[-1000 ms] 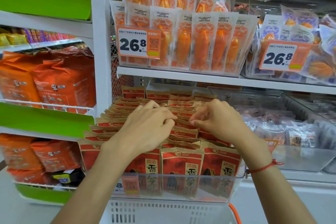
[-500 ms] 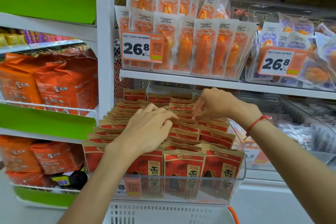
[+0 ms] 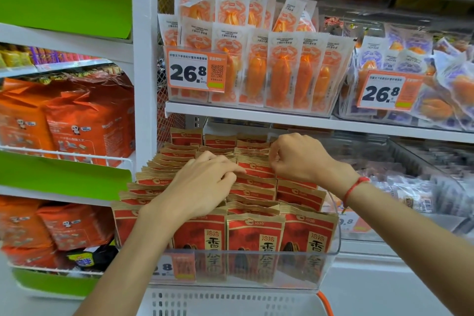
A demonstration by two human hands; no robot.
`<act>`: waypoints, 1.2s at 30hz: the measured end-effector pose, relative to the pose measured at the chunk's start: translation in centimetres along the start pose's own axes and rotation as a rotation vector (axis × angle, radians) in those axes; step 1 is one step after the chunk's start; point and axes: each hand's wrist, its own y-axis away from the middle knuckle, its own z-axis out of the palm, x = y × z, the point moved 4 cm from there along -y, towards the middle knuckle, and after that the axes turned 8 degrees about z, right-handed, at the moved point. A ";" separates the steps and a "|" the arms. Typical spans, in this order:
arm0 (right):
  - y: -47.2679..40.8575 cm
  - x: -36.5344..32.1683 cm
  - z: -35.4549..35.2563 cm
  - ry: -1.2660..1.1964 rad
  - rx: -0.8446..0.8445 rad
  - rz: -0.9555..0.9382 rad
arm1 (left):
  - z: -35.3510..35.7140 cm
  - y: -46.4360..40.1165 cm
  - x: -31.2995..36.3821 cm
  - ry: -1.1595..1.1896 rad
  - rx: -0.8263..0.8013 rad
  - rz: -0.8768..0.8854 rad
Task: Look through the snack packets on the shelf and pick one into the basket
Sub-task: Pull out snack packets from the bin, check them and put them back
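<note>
Now both hands on red packets (image 3: 254, 236): left (image 3: 202, 185) resting flat, right (image 3: 295, 159) pinching one.

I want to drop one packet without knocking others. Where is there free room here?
The white basket below the clear bin shows bare bottom, bordered by its slotted wall and orange handle. The bin is packed tight with red seed packets; left hand and right hand fill its middle. The orange snack packs crowd the shelf above.

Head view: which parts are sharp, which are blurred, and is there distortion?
Head view: red snack packets and both hands are sharp; the clear bins at the right are blurred; the white shelf edge bows from wide-angle distortion; lighting is even, without hard shadows.
</note>
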 end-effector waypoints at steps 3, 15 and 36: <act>-0.3 -0.4 0.5 0.018 -0.006 -0.006 | 0.0 0.0 0.0 0.014 -0.008 0.011; 0.4 1.5 -0.7 -0.487 0.115 0.000 | -1.1 0.2 -0.9 0.054 0.323 -0.148; 9.7 -2.3 -5.7 -1.086 0.291 0.015 | -6.7 6.0 3.3 0.387 0.922 -0.013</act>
